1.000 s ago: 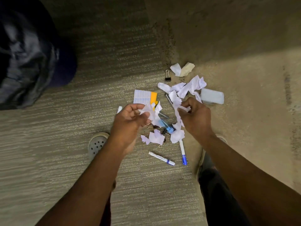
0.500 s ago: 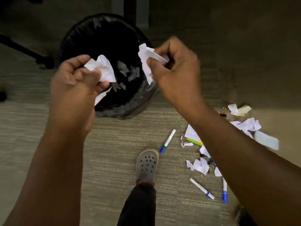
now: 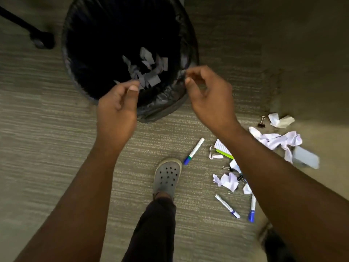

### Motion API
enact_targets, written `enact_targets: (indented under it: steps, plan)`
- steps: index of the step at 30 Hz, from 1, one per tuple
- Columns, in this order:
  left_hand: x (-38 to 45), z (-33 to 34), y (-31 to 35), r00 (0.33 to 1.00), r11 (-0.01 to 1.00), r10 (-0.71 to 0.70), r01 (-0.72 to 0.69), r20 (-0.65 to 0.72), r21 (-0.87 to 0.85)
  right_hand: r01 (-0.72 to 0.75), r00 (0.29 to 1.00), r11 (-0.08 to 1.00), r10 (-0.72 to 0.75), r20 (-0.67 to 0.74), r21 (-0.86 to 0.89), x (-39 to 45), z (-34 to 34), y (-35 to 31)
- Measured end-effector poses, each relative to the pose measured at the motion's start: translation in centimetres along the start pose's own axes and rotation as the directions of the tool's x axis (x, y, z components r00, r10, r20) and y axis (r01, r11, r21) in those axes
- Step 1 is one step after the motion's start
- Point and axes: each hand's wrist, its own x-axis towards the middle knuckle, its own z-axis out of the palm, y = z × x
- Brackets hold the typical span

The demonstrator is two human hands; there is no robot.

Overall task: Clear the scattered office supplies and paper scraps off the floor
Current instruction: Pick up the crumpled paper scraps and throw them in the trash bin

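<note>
Grey-beige striped carpet point(image 3: 56, 167) fills the view, seen from above. Two bare hands are held over the near rim of a round bin lined with a black bag point(image 3: 162, 108). The left hand point(image 3: 117, 110) and the right hand point(image 3: 209, 95) are both empty, fingers loosely curled and slightly parted. Pale paper scraps point(image 3: 147, 70) are seen lying inside the bin. A grey perforated clog point(image 3: 167, 176) is planted on the carpet below the hands. To its right, litter is scattered: a blue-capped marker point(image 3: 194, 151), two more markers point(image 3: 227, 206) point(image 3: 252, 208), crumpled paper point(image 3: 227, 181), a lined notepad point(image 3: 222, 148), a larger heap of torn paper point(image 3: 277, 140), and a black binder clip point(image 3: 262, 122).
</note>
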Motion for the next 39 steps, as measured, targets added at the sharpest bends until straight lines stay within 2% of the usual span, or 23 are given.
enact_targets:
  steps: [3,7,9,11,13,16,18,19,21,24,25,27,30,33,36,39]
  plan:
    - [-4.1,2.9,-1.0,0.999,0.999,0.024,-0.026,0.037,0.037,-0.153,0.988,0.988,0.152,-0.030,-0.034,-5.7,-1.8,5.4]
    - [-9.3,7.5,-2.6,0.951,0.913,0.304,-0.307,0.053,0.271,-0.413,0.909,0.885,0.415,-0.036,-0.215,-15.3,-5.1,13.4]
    - [-11.4,9.8,-3.9,0.940,0.888,0.327,-0.341,0.097,0.310,-0.486,0.855,0.808,0.519,0.011,-0.334,-19.8,-6.6,16.8]
    - [-13.4,12.3,-5.4,0.949,0.897,0.246,-0.301,0.198,0.325,-0.518,0.795,0.726,0.604,0.059,-0.453,-23.6,-7.9,19.5]
    - [-15.0,15.0,-7.4,0.911,0.873,0.157,-0.308,0.380,0.378,-0.548,0.754,0.689,0.652,0.077,-0.474,-26.1,-8.6,21.8]
    - [-16.6,19.0,-10.6,0.765,0.801,-0.047,-0.355,0.642,0.482,-0.541,0.707,0.665,0.691,0.149,-0.515,-27.9,-8.5,24.5]
    - [-17.4,21.3,-12.7,0.682,0.745,-0.167,-0.385,0.712,0.545,-0.495,0.693,0.666,0.690,0.208,-0.559,-28.1,-7.8,25.7]
    - [-17.8,22.6,-13.7,0.664,0.716,-0.206,-0.398,0.719,0.573,-0.472,0.696,0.675,0.680,0.230,-0.567,-28.3,-7.2,26.5]
    - [-18.3,24.6,-15.5,0.689,0.677,-0.237,-0.389,0.685,0.625,-0.412,0.722,0.704,0.639,0.264,-0.578,-28.1,-5.8,27.9]
    - [-17.5,26.9,-17.4,0.812,0.625,-0.144,-0.369,0.566,0.688,-0.239,0.760,0.702,0.565,0.321,-0.670,-27.4,-3.5,29.2]
    - [-16.7,27.5,-17.8,0.833,0.613,-0.105,-0.375,0.542,0.695,-0.176,0.770,0.685,0.544,0.334,-0.707,-27.0,-2.8,29.6]
    - [-15.0,28.5,-18.4,0.827,0.587,-0.053,-0.427,0.559,0.688,-0.100,0.786,0.661,0.511,0.348,-0.744,-26.6,-1.6,30.1]
    - [-12.5,29.5,-19.0,0.801,0.551,-0.031,-0.486,0.598,0.679,-0.080,0.795,0.661,0.494,0.352,-0.747,-26.3,-0.8,30.8]
    - [-11.2,29.6,-19.3,0.822,0.607,-0.029,-0.438,0.569,0.663,-0.044,0.825,0.680,0.438,0.357,-0.732,-25.9,-0.7,31.4]
    - [-11.5,28.8,-19.5,0.811,0.661,0.002,-0.440,0.585,0.607,-0.023,0.830,0.715,0.403,0.385,-0.699,-25.9,-0.9,31.7]
    - [-13.1,27.9,-19.5,0.846,0.760,0.028,-0.364,0.532,0.538,-0.081,0.845,0.769,0.390,0.366,-0.634,-26.5,-1.8,31.7]
